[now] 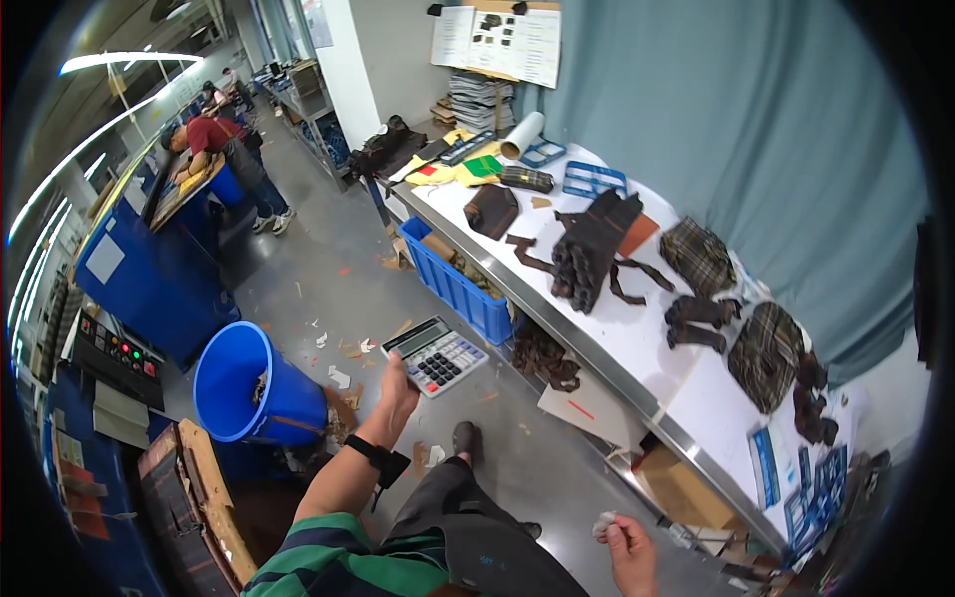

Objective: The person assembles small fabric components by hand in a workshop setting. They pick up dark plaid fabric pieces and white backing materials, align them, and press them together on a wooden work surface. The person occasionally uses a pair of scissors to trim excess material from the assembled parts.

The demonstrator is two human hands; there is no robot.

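My left hand [400,388] grips a desk calculator [440,356] by its near left edge. The calculator has a grey body with dark and light keys and a red one, and it is held in the air above the floor. A dark band with a watch-like piece [383,458] is on my left wrist. Low on the right, my right hand [629,559] has its thumb and fingers closed on a small crumpled whitish piece [603,525]; whether it is paper or cloth I cannot tell. My right hand is apart from the long table.
A long white table [686,393] on the right bears dark brown pieces [592,249], plaid bundles [696,257] and blue cards [595,180]. Beneath it stands a blue crate [453,289]. On the left are a blue bin [231,383], scraps on the floor and a bent-over person [224,149].
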